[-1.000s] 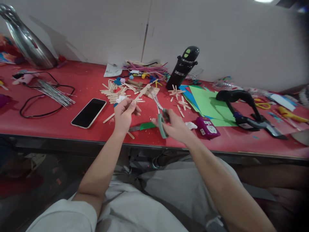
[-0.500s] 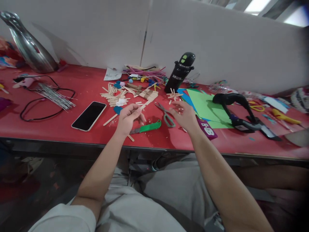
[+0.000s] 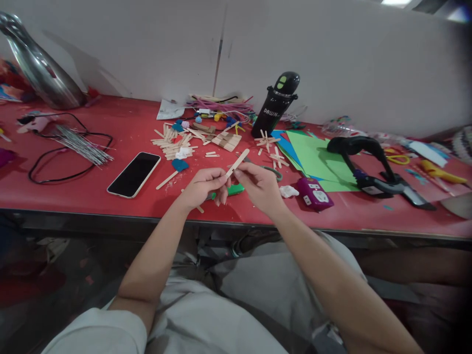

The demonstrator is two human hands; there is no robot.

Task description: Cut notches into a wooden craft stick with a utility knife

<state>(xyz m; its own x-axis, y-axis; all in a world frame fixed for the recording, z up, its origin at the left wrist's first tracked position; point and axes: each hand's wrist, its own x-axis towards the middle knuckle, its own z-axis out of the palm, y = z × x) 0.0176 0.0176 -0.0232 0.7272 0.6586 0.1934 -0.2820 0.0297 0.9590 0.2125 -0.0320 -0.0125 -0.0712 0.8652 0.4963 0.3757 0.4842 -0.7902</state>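
Both hands meet above the near edge of the red table (image 3: 121,123). My left hand (image 3: 202,188) and my right hand (image 3: 260,184) each pinch one wooden craft stick (image 3: 238,162), which slants up to the right between them. Under the hands lies a green-handled cutter (image 3: 232,191). Grey-handled scissors (image 3: 272,170) rest on the table just behind my right hand, partly hidden by it.
A black phone (image 3: 134,173) lies left of the hands. Several loose craft sticks (image 3: 177,142) spread behind them. Further right are a black bottle (image 3: 276,104), green paper sheets (image 3: 313,157), a purple gadget (image 3: 315,193) and a black glue gun (image 3: 372,164). A black cable (image 3: 55,162) loops at the left.
My right hand put the scissors down on the table, then came back to the left and took hold of the stick that my left hand holds.
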